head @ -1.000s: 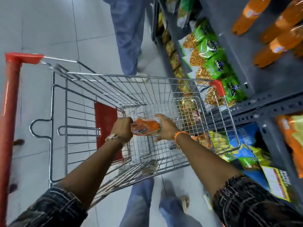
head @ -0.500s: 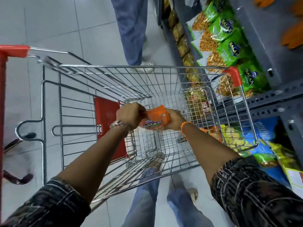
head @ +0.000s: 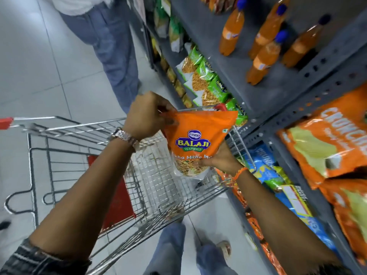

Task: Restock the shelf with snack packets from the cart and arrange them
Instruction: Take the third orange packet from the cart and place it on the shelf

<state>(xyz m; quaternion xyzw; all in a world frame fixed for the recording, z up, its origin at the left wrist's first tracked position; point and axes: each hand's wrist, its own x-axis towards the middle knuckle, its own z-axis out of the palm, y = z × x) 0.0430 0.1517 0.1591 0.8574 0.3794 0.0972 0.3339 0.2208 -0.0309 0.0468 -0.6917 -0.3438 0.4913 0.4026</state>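
Holding the orange snack packet (head: 195, 139) upright above the wire cart (head: 83, 155), we keep it between our two hands, just in front of the grey shelf (head: 278, 92). The packet hangs with its sealed top edge up and its clear lower part, full of a yellow mix, down. Our left hand (head: 146, 116) is raised, with the wrist bent and a watch (head: 124, 136) on it; its grip pinches the top left corner of the packet with the fingertips closed on the foil. Our right hand (head: 218, 158) comes from below on the right side, palm turned toward the packet, an orange thread band (head: 239, 172) on the wrist; its grip is closed on the lower right part of the packet, thumb across the front. Both forearms stretch forward over the cart. On the shelf we see green packets (head: 208, 84) in a row, orange bottles (head: 264, 58) above them, and large orange bags (head: 327, 141) nearer to us. Another person in blue trousers (head: 115, 48) stands beyond the cart.
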